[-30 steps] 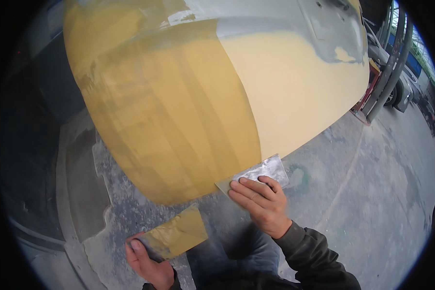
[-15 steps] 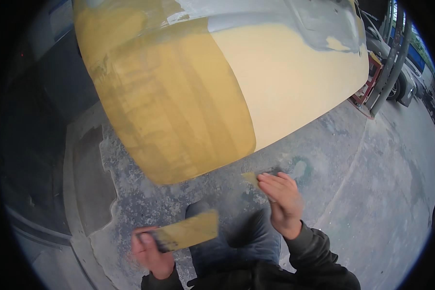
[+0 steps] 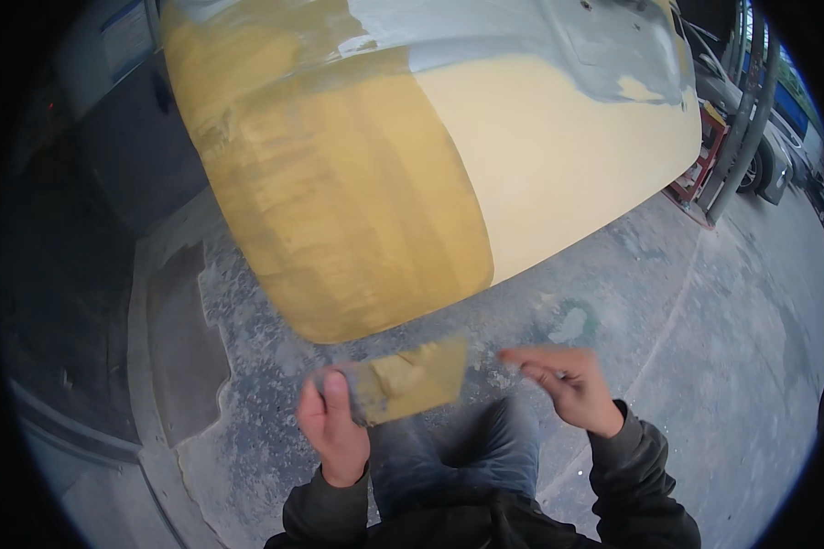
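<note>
1. One flat rectangular plate (image 3: pixel 442 368), smeared yellow and kinda greyish at the left end. Held out in front of the body, just short of the panel's near edge as seen from above.
2. One lump of yellowish filler (image 3: pixel 398 373), sitting around the middle of that plate.
3. Two hands in view. Left hand (image 3: pixel 337 425): closed on the plate's left end, thumb on top, other fingers mostly tucked out of sight. Pretty solid grip.
4. Right hand (image 3: pixel 577 392): partly curled, fingers pointing left toward the plate, with a gap in between. Super blurry at the fingertips, so can't tell whether pinching something thin or holding nothing.
5. One big curved vehicle body panel (image 3: pixel 430 165), right ahead of both hands. Mostly ochre on the left, pale cream on the right, grey up top, plus one small cream patch (image 3: pixel 639 89) within the grey.
6. Two legs in blue jeans (image 3: pixel 499 448) down below, and two dark sleeves (image 3: pixel 639 467), one per arm.
7. Scuffed grey floor (image 3: pixel 641 302) all around, with one darker patch (image 3: pixel 188 348) off to the left.
8. Far right: at least two grey upright pipes (image 3: pixel 751 137), one red stand (image 3: pixel 696 176) beside them, and one silver car (image 3: pixel 778 160) with one wheel (image 3: pixel 753 174) showing.
</note>
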### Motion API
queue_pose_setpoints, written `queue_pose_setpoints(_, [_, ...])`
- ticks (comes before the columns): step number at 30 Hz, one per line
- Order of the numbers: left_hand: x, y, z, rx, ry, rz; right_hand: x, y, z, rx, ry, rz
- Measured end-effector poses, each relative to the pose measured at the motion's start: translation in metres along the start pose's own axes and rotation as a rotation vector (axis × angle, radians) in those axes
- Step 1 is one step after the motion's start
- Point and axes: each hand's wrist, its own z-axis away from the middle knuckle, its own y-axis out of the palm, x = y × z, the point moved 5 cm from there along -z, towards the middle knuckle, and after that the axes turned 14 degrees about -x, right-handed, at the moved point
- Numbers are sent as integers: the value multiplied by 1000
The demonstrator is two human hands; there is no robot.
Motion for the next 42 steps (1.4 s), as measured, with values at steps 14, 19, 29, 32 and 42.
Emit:
queue_pose_setpoints(14, [-7, 33, -5, -107, -1, 33, 87, 65, 10, -28, -916, 526])
queue_pose_setpoints(19, [-33, 11, -27, -301, 139, 128, 57, 52, -16, -11, -824, 479])
queue_pose_setpoints(29, [-55, -39, -15, -416, 229, -80, 83, 12, -209, -539, -1241, 598])
queue_pose_setpoints(32, [-62, -41, -15, -445, 236, -179, 83, 23, -232, -591, -1270, 573])
queue_pose_setpoints(42, [-64, -40, -23, -505, 222, -295, 84, 34, -245, -532, -1249, 574])
